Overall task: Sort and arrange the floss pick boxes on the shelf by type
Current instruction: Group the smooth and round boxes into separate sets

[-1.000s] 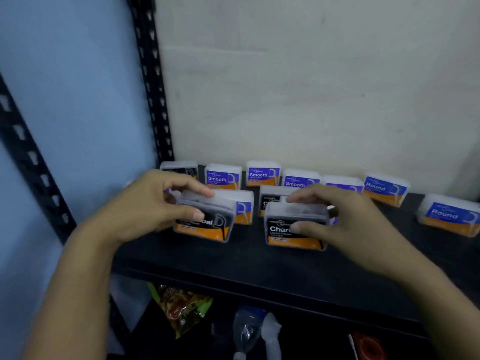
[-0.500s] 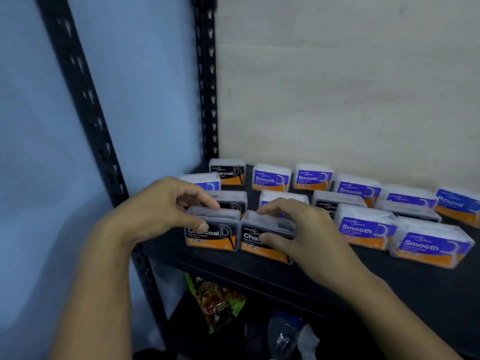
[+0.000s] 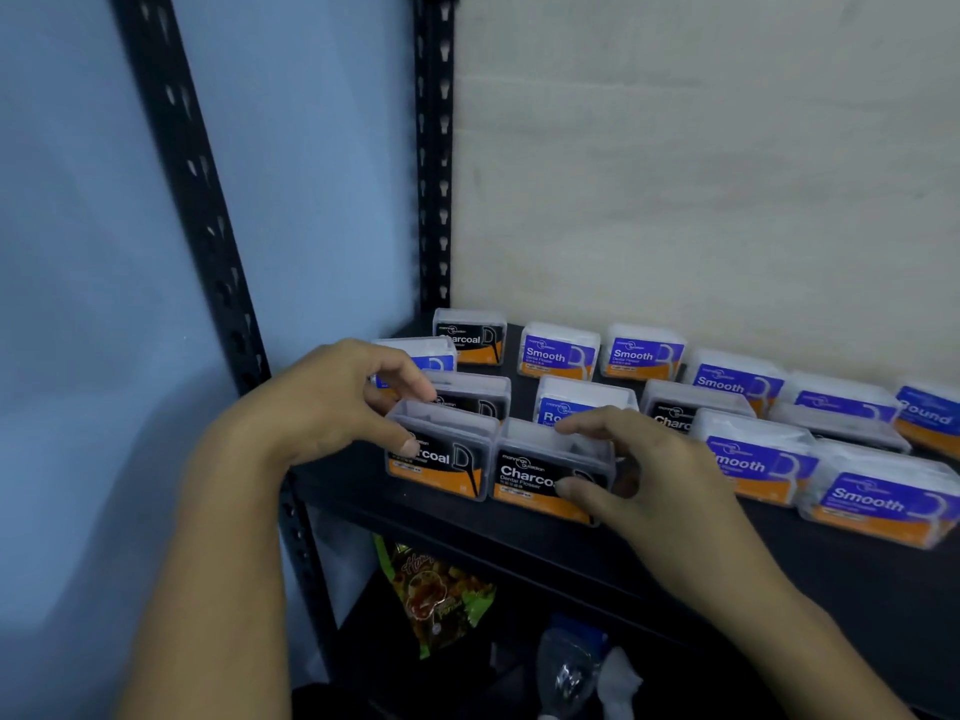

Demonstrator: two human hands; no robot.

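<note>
Floss pick boxes (image 3: 878, 504) of clear rectangular plastic; sorting judged partly done. Left black-labelled Charcoal box (image 3: 441, 462) pinched by left hand (image 3: 332, 402); right black-labelled Charcoal box (image 3: 535, 478), touching it, gripped by right hand (image 3: 644, 475), at front of black metal shelf (image 3: 493, 527). Beyond the fingers: further Charcoal boxes (image 3: 470, 337) among purple-labelled Smooth boxes (image 3: 558, 356), left to group.

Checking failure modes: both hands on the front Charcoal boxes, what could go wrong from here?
1. The left Charcoal box and right Charcoal box, gripped by the left hand and right hand, sit near the front edge of the shelf; a pull could tip them off.
2. The right hand is close to a Smooth box and may nudge it.
3. A Round box sits behind, between Charcoal boxes; the row could end up mixed.
</note>
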